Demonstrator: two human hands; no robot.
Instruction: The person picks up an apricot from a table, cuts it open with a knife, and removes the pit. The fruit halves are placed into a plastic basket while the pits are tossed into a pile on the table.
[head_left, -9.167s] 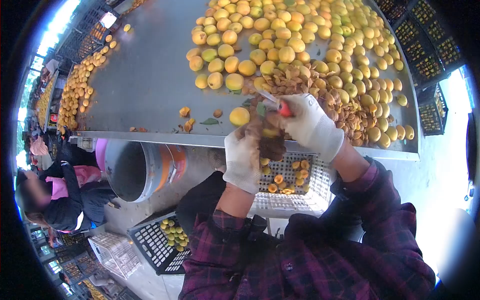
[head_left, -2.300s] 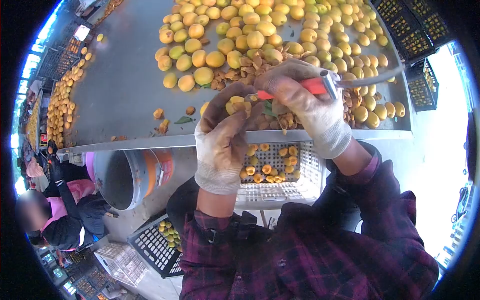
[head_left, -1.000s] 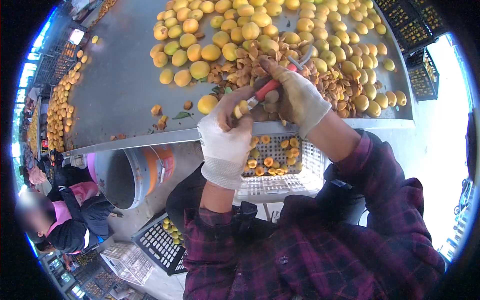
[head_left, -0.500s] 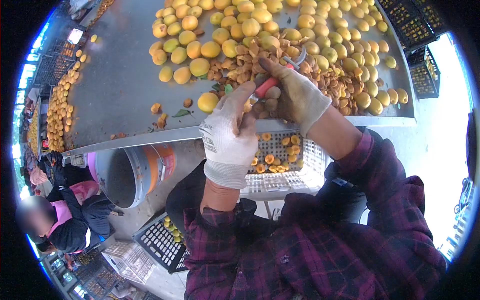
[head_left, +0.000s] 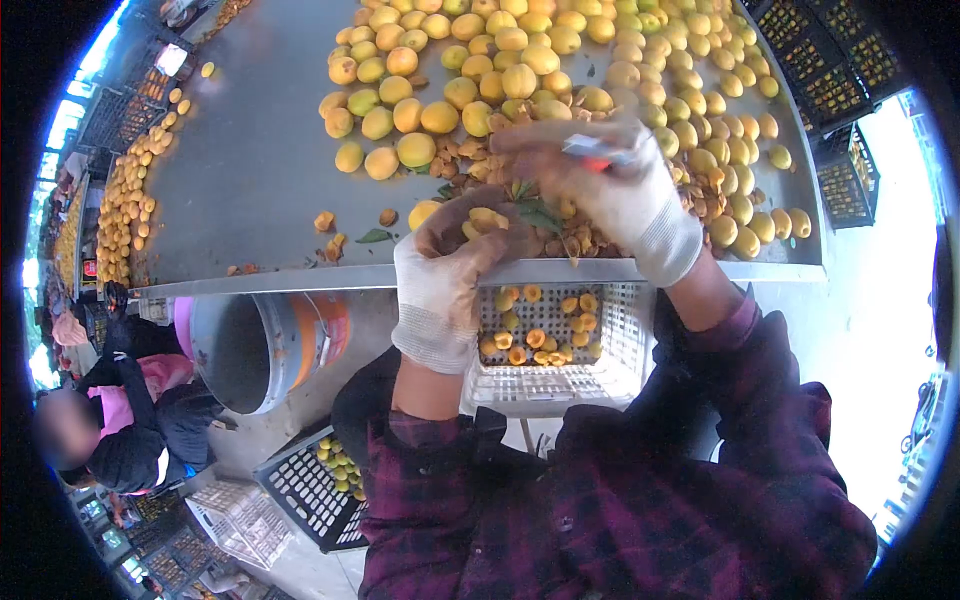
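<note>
My left hand (head_left: 445, 262), in a white work glove with stained fingers, is closed around a yellow apricot (head_left: 485, 222) just above the table's front edge. The fruit looks split, though my fingers cover part of it. My right hand (head_left: 625, 190), gloved too and smeared by motion, is closed on a red-handled metal tool (head_left: 597, 160); its exact kind cannot be made out. It hovers over a heap of brown apricot scraps (head_left: 585, 235). Green leaves (head_left: 538, 213) lie between the two hands. One whole apricot (head_left: 424, 213) sits behind my left fingers.
Many apricots (head_left: 520, 80) cover the metal table (head_left: 250, 150). Below its edge, a white crate (head_left: 625, 330) holds apricot halves. A bucket (head_left: 240, 350) and a black crate (head_left: 310, 490) stand left. A seated person (head_left: 130, 420) is beyond the bucket. Black crates (head_left: 850, 180) stand right.
My hands have moved apart. The right hand, with the red-handled tool, has lifted away from my left, which now shows the apricot in its fingers. The view has shifted slightly.
</note>
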